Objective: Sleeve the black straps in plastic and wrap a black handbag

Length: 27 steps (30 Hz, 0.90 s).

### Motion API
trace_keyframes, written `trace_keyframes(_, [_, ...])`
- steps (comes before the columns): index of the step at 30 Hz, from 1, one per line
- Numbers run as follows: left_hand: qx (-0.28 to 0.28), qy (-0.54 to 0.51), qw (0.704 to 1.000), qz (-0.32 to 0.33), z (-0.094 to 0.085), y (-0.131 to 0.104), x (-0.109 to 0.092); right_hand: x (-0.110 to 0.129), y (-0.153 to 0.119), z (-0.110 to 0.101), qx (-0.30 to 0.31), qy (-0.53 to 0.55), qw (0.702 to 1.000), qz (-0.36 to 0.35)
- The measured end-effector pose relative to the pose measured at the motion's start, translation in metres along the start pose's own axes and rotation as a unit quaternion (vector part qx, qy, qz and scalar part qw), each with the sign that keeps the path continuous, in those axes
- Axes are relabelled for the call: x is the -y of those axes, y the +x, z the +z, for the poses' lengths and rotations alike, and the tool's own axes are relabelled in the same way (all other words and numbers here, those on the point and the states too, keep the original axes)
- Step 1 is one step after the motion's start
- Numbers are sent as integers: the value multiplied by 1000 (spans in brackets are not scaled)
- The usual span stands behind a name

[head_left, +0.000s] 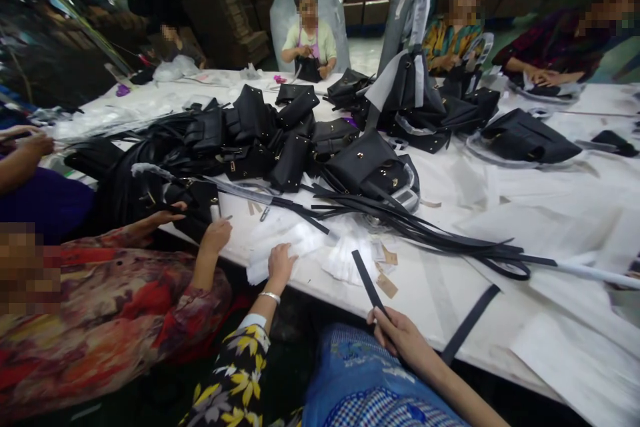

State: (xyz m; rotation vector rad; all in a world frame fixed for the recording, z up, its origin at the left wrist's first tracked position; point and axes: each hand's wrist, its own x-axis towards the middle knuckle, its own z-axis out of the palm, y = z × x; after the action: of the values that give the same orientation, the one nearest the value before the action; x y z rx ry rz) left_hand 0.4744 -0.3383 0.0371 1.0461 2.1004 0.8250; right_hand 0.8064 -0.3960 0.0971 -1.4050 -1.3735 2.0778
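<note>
My right hand (397, 331) pinches a black strap (367, 280), whose free end points up and away over the table edge. Another length of black strap (471, 321) crosses the edge to the right of my wrist; whether the two join is hidden behind my arm. At the near edge, my left hand (281, 263), with a bracelet at the wrist, lies with bent fingers on thin white sheets (263, 257) and grips their edge. A second fanned stack of white sheets (350, 257) sits between my hands, beside brown tags (387, 285).
Black straps (440, 237) run across the table (435, 287) ahead. Beyond lies a heap of black bags (253, 113). A co-worker in red floral clothing (115, 307) sits close on my left, hands near my left hand. Other people work across the table.
</note>
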Motion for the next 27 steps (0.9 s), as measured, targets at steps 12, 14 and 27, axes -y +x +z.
trace_keyframes(12, [43,0,998,-34,-26,21,-12,4,5,1,-22,-44,999,-2])
trace_keyframes(14, [69,-40,995,-61,-30,17,-21,10,6,4,-10,-50,999,-9])
trace_keyframes(27, [263,-423,856,-135,37,-113,-89,49,20,21,-6,66,991,-117])
